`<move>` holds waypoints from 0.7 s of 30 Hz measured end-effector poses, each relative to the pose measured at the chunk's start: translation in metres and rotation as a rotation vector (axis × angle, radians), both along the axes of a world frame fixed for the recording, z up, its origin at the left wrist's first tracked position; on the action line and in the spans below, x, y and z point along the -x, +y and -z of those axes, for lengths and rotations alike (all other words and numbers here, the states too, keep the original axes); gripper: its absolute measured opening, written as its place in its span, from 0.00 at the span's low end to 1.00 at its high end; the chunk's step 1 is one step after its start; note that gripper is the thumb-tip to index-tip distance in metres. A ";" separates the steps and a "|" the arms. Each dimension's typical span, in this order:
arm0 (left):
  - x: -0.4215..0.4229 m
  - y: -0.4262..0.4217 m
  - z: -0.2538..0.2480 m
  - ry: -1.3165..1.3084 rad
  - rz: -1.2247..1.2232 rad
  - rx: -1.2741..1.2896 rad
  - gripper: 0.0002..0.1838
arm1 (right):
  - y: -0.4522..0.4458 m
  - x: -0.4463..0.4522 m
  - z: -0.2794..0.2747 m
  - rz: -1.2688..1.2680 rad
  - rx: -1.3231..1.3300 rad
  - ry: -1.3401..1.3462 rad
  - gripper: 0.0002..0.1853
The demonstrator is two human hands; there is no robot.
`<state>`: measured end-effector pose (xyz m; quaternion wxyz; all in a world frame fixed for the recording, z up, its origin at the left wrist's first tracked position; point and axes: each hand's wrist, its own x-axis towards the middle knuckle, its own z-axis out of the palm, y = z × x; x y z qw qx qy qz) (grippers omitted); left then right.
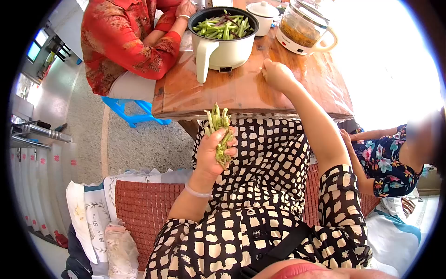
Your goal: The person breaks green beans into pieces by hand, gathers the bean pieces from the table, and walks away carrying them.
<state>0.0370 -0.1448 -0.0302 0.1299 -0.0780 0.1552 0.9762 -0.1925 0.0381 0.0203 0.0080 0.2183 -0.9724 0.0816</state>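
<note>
My left hand point(216, 149) is closed around a bunch of green bean pieces point(216, 118), held above my lap. Stalk-like ends stick out above the fist and some hang below it. My right hand point(277, 75) reaches over the wooden table point(186, 95), its fingers curled together close to the tabletop; whether something small is pinched there I cannot make out. Just left of that hand stands a cream electric pot point(227, 56) with a long handle, filled with cut green beans point(223, 28), a few of them dark purple.
Behind my right hand are a glass kettle point(302, 30) with amber contents and a white lidded jar point(262, 17). A person in a red patterned shirt point(125, 42) sits at the left on a blue stool point(134, 111). Another person in a floral top point(390, 162) is at my right.
</note>
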 end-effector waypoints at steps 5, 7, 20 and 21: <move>-0.010 -0.003 -0.004 -0.009 -0.054 -0.007 0.12 | -0.018 -0.063 -0.024 -0.195 0.563 -0.303 0.12; -0.015 -0.011 0.002 -0.063 -0.055 -0.022 0.15 | -0.021 -0.059 -0.031 -0.044 1.108 -0.359 0.12; -0.056 -0.026 -0.011 0.152 -0.056 -0.260 0.12 | 0.059 -0.204 0.069 0.322 1.983 -1.138 0.06; -0.058 -0.025 -0.012 0.161 -0.052 -0.241 0.12 | 0.058 -0.215 0.083 0.544 1.959 -1.197 0.06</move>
